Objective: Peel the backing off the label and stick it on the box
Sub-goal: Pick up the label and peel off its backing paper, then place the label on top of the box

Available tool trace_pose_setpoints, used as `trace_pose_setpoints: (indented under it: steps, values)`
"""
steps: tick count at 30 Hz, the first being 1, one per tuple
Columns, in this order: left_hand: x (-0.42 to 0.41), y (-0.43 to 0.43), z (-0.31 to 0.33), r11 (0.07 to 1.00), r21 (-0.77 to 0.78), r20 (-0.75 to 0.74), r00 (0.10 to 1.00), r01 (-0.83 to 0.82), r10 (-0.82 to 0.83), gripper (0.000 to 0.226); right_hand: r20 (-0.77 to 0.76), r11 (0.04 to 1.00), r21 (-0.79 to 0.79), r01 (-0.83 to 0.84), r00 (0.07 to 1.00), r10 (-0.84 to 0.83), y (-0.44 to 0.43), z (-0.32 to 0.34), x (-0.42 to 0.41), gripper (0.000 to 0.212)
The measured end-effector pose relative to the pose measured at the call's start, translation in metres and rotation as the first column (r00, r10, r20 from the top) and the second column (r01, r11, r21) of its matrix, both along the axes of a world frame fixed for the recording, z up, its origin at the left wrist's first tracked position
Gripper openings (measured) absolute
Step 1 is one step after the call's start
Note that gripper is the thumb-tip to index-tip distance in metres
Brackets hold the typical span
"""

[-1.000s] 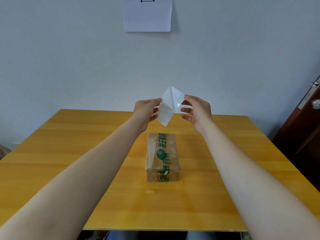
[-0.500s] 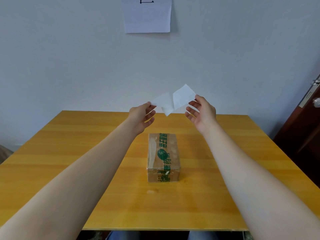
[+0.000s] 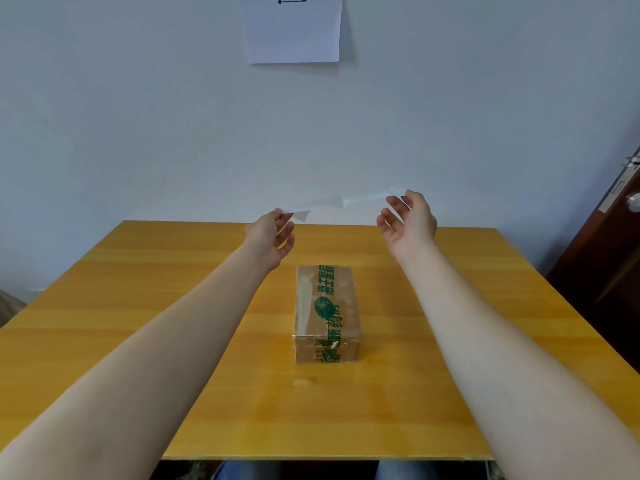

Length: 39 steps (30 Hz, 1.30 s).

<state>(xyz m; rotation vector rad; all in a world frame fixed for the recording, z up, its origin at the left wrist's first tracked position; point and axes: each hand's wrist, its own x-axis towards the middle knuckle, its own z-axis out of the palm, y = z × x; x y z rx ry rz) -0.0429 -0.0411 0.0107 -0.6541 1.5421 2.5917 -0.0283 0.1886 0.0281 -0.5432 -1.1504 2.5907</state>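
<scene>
While the box (image 3: 327,311) sits on the table (image 3: 145,292) below, both hands are up high so the sticky side touches nothing. Left hand (image 3: 272,237) pinches one white sheet (image 3: 311,206); right hand (image 3: 408,225) pinches the other (image 3: 372,196). Which is the label, I cannot tell. Lots of room around the box.

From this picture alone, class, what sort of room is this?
Probably a plain office or workroom, not a kitchen or shop. A bare wooden table stands against a pale wall with a sheet of paper pinned up, and a door with a metal handle is at the right.
</scene>
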Motion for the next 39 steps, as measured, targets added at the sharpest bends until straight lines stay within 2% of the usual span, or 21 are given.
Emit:
trace_pose_setpoints:
  steps: [6, 10, 13, 15, 19, 22, 24, 26, 28, 29, 31, 35, 37, 39]
  values:
    - [0.002, -0.012, -0.007, 0.996, 0.031, 0.039, 0.996, -0.085, 0.084, 0.012, 0.012, 0.997, -0.047, 0.057, 0.998, -0.057, 0.003, -0.005, 0.002, 0.013]
    - [0.001, -0.022, -0.011, 0.973, 0.022, 0.063, 0.972, -0.23, 0.228, 0.025, 0.027, 0.996, -0.045, 0.072, 0.997, -0.071, 0.0, -0.012, 0.003, 0.014]
    - [0.001, -0.024, -0.011, 0.946, -0.029, 0.089, 0.942, -0.322, 0.324, 0.03, 0.025, 0.998, -0.007, 0.061, 0.998, -0.061, -0.004, -0.013, 0.001, 0.013]
    - [0.001, -0.025, -0.009, 0.943, -0.109, 0.118, 0.938, -0.313, 0.325, 0.042, 0.023, 0.997, 0.064, 0.05, 0.998, -0.051, -0.007, -0.014, 0.0, 0.014]
    - [0.005, -0.017, 0.001, 0.932, -0.343, 0.111, 0.981, -0.113, 0.16, 0.055, 0.012, 0.976, 0.218, 0.008, 1.0, -0.011, -0.016, -0.013, -0.001, 0.013]
    - [0.015, -0.004, 0.01, 0.884, -0.467, -0.058, 0.998, 0.006, -0.038, 0.037, 0.014, 0.929, 0.368, -0.039, 0.999, 0.036, -0.025, -0.012, 0.0, 0.013]
    - [0.022, 0.008, 0.017, 0.837, -0.54, -0.168, 0.964, 0.086, -0.207, 0.026, 0.016, 0.883, 0.463, -0.073, 0.997, 0.073, -0.03, -0.011, 0.0, 0.016]
    - [0.028, 0.02, 0.022, 0.726, -0.669, -0.21, 0.897, 0.159, -0.389, 0.036, 0.02, 0.834, 0.539, -0.113, 0.992, 0.122, -0.034, -0.009, 0.002, 0.018]
    - [0.031, 0.031, 0.022, 0.567, -0.804, -0.186, 0.829, 0.18, -0.527, 0.056, 0.025, 0.789, 0.595, -0.153, 0.985, 0.172, -0.039, -0.006, 0.005, 0.018]
    - [0.03, 0.035, 0.019, 0.514, -0.842, -0.178, 0.816, 0.163, -0.551, 0.064, 0.025, 0.773, 0.613, -0.165, 0.982, 0.189, -0.04, -0.004, 0.007, 0.018]
    - [0.03, 0.04, 0.013, 0.492, -0.866, -0.215, 0.823, 0.088, -0.526, 0.066, 0.022, 0.76, 0.624, -0.183, 0.976, 0.217, -0.042, -0.002, 0.011, 0.021]
    - [0.025, 0.04, 0.005, 0.457, -0.888, -0.301, 0.826, -0.06, -0.476, 0.036, 0.026, 0.707, 0.656, -0.262, 0.945, 0.327, -0.039, -0.002, 0.015, 0.028]
    - [0.023, 0.038, 0.004, 0.47, -0.881, -0.293, 0.844, -0.056, -0.449, 0.024, 0.037, 0.653, 0.693, -0.306, 0.919, 0.392, -0.038, -0.003, 0.017, 0.036]
    - [0.021, 0.034, 0.001, 0.549, -0.836, -0.265, 0.878, -0.003, -0.398, 0.018, 0.037, 0.625, 0.731, -0.275, 0.93, 0.366, -0.037, -0.006, 0.016, 0.038]
